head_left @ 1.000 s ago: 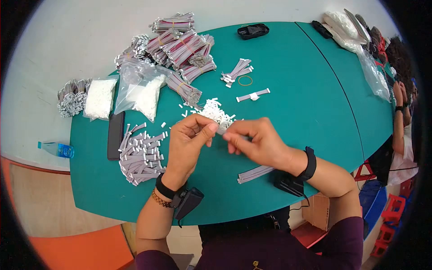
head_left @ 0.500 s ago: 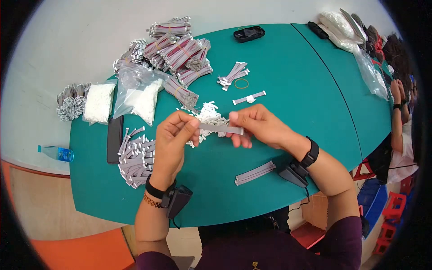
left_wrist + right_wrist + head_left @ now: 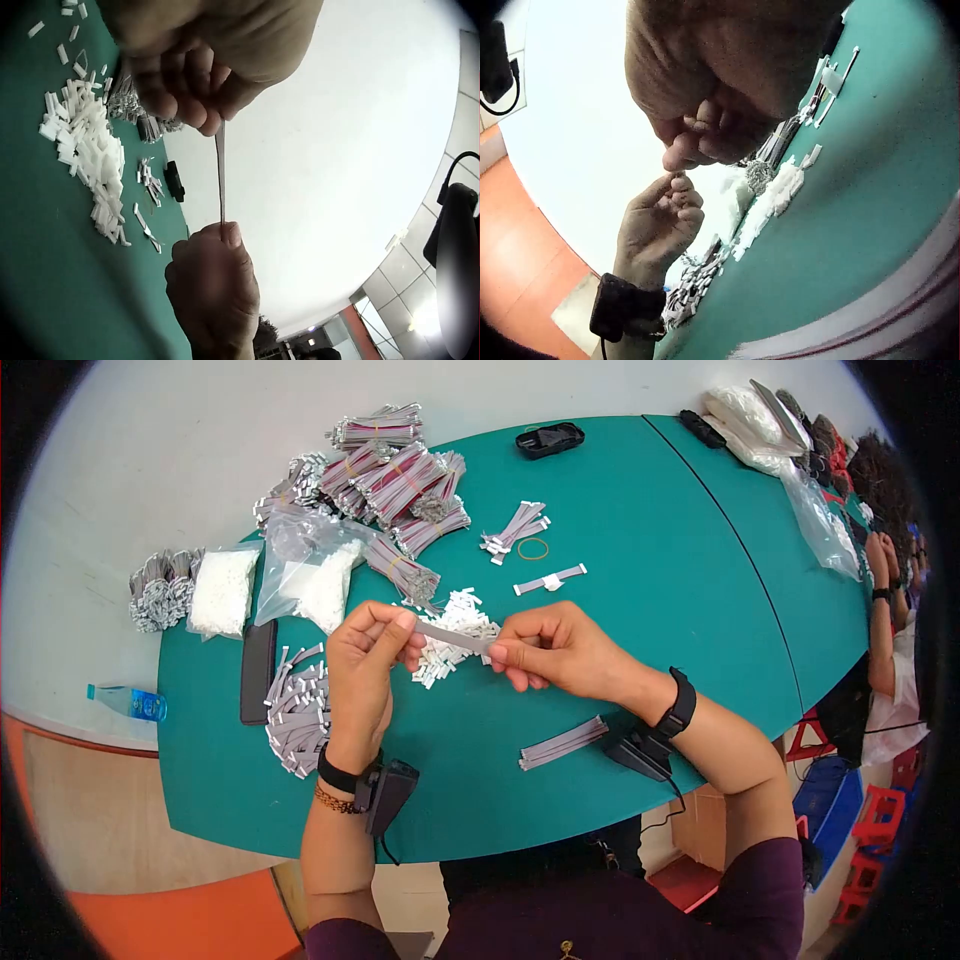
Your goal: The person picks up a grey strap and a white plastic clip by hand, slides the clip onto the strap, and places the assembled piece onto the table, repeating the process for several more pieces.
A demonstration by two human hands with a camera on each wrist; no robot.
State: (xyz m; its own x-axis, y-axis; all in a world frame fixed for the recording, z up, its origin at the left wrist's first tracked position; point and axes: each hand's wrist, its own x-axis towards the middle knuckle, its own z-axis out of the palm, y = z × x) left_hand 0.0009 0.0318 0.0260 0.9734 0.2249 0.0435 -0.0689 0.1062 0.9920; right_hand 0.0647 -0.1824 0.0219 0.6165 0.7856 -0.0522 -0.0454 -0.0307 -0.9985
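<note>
A short grey ribbon cable [image 3: 452, 638] is stretched between my two hands over the table. My left hand [image 3: 362, 665] pinches one end between thumb and forefinger. At the other end my right hand [image 3: 568, 652] grips it, thumb on top, and both cable ends are hidden by fingers. In the left wrist view the cable [image 3: 221, 176] runs edge-on and taut between the hands. Beneath it lies a loose pile of small white connectors [image 3: 436, 664]. Nearest my right forearm are several grey ribbon cables [image 3: 563, 743] laid side by side.
A heap of short cables with white ends [image 3: 297, 715] lies left, beside a dark flat case [image 3: 257, 672]. Behind stand bags of white connectors [image 3: 222, 590] and bundled cables [image 3: 400, 480]. Farther back are a few cables [image 3: 516, 532], a rubber band [image 3: 533, 549] and a black tray [image 3: 550, 439].
My hands, close together at first, have drawn apart with the cable between them. The right fingers loosened, showing the cable's white end, then closed over it. Both hands have shifted slightly left.
</note>
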